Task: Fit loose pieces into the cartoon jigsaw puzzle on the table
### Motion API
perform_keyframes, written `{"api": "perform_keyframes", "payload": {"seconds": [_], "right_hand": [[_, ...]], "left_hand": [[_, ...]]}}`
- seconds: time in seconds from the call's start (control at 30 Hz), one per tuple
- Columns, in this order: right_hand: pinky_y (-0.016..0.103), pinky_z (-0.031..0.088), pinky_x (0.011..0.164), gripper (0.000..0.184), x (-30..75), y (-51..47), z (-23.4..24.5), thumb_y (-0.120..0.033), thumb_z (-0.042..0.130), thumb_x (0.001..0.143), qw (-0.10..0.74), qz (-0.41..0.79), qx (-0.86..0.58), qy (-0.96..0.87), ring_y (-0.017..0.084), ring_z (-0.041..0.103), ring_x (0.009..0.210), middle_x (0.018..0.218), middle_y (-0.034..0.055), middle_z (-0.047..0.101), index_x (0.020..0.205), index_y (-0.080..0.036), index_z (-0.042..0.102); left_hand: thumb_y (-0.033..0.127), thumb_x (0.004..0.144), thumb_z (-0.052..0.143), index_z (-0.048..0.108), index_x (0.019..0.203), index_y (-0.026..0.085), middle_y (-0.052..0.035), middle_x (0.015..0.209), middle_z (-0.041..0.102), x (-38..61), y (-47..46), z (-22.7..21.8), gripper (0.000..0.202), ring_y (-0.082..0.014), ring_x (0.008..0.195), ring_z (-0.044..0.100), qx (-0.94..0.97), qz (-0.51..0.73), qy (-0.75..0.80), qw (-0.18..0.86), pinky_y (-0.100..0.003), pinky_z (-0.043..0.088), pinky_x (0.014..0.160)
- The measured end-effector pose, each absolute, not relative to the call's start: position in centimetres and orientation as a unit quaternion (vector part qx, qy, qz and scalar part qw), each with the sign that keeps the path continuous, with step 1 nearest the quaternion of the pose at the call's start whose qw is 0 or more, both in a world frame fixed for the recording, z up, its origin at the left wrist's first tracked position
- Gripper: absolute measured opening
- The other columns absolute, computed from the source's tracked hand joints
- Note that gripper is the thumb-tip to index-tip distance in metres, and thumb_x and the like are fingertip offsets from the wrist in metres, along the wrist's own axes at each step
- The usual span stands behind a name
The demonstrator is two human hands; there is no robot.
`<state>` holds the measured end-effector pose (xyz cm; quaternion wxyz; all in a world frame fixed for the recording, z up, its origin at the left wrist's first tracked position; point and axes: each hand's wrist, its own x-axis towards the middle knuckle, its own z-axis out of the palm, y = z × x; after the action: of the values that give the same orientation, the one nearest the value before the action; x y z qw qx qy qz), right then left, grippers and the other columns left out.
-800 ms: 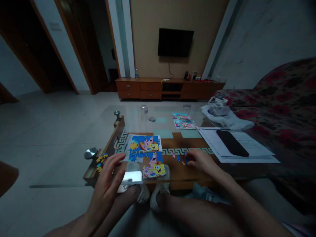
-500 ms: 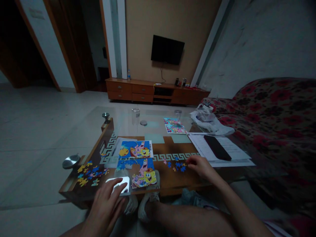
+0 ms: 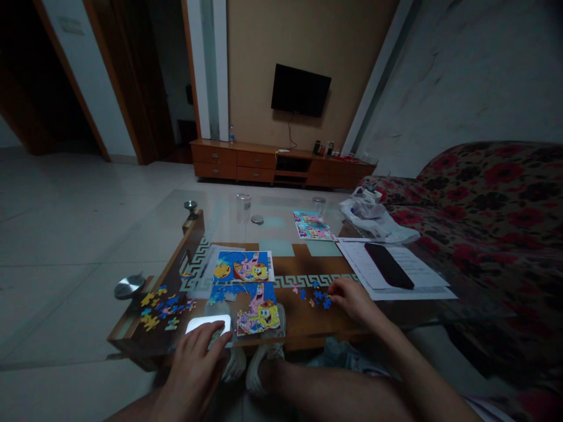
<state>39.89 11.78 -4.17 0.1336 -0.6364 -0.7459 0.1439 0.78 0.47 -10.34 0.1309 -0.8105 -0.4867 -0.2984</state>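
My left hand (image 3: 197, 357) is at the glass table's near edge, fingers stretched out and apart, over a bright white patch with rounded corners (image 3: 207, 321); I cannot tell whether it is an object or a reflection. Just beyond lies a partly assembled cartoon jigsaw puzzle (image 3: 264, 316), with a gap at its lower left. Its matching picture sheet (image 3: 243, 266) is right behind it. My right hand (image 3: 352, 299) has its fingertips pinched together at the right side of a small pile of blue puzzle pieces (image 3: 320, 299); what is between them is hidden.
More loose puzzle pieces (image 3: 160, 308) are scattered at the table's left. To the right are papers (image 3: 413, 275) with a black phone (image 3: 387, 265) on them, and a plastic bag (image 3: 373, 217). Farther back stand a glass jar (image 3: 243, 208), a lid (image 3: 257, 220) and another picture sheet (image 3: 313, 226).
My right hand has shifted slightly left, closer against the blue pieces. My left hand has drawn back a little toward me, uncovering more of the white patch.
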Motion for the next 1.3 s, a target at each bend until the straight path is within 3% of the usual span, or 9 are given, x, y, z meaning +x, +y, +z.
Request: {"api": "perform_keyframes", "payload": {"seconds": [0.37, 0.63, 0.9, 1.13, 1.3], "right_hand": [[0.026, 0.042, 0.061, 0.012, 39.1, 11.1, -3.6, -0.012, 0.054, 0.069, 0.159, 0.199, -0.639, -0.726, 0.018, 0.059, 0.068, 0.072, 0.0019, 0.064, 0.076, -0.018, 0.060], [0.035, 0.045, 0.074, 0.010, 39.2, 11.2, -3.0, -0.027, 0.053, 0.071, 0.180, 0.193, -0.641, -0.720, 0.024, 0.061, 0.078, 0.078, 0.0047, 0.067, 0.072, -0.020, 0.060], [0.037, 0.046, 0.072, 0.023, 38.3, 11.1, -2.4, -0.040, 0.049, 0.077, 0.217, 0.184, -0.627, -0.725, 0.027, 0.062, 0.078, 0.079, 0.0073, 0.068, 0.076, -0.021, 0.062], [0.040, 0.047, 0.086, 0.026, 36.1, 10.6, -1.4, -0.035, 0.050, 0.078, 0.248, 0.223, -0.602, -0.726, 0.027, 0.063, 0.093, 0.095, 0.0103, 0.069, 0.089, -0.020, 0.069], [0.036, 0.050, 0.074, 0.028, 33.9, 10.1, -1.4, -0.030, 0.046, 0.080, 0.253, 0.284, -0.569, -0.729, 0.023, 0.064, 0.080, 0.089, 0.0085, 0.069, 0.092, -0.018, 0.068]], "left_hand": [[0.011, 0.083, 0.046, 0.061, 0.112, 0.025, -0.0073, 0.116, 0.064, 1.1, 0.2, -10.2, 0.036, -0.0251, 0.105, 0.056, -0.802, -0.286, -0.506, 0.140, -0.038, 0.042, 0.086], [0.003, 0.078, 0.045, 0.062, 0.110, 0.023, -0.0083, 0.117, 0.064, 1.4, 0.3, -10.6, 0.041, -0.0250, 0.107, 0.055, -0.796, -0.279, -0.517, 0.147, -0.038, 0.043, 0.087], [0.000, 0.071, 0.049, 0.058, 0.117, 0.023, -0.0082, 0.120, 0.062, 1.6, -0.2, -9.4, 0.052, -0.0253, 0.107, 0.055, -0.806, -0.258, -0.524, 0.100, -0.039, 0.043, 0.088], [0.002, 0.072, 0.049, 0.059, 0.117, 0.023, -0.0086, 0.122, 0.062, 1.7, -0.1, -9.5, 0.050, -0.0253, 0.109, 0.055, -0.809, -0.235, -0.532, 0.079, -0.039, 0.043, 0.089], [-0.001, 0.071, 0.047, 0.060, 0.116, 0.024, -0.0077, 0.120, 0.063, 1.8, -0.1, -10.0, 0.053, -0.0250, 0.109, 0.055, -0.800, -0.241, -0.542, 0.091, -0.039, 0.043, 0.090]]}}
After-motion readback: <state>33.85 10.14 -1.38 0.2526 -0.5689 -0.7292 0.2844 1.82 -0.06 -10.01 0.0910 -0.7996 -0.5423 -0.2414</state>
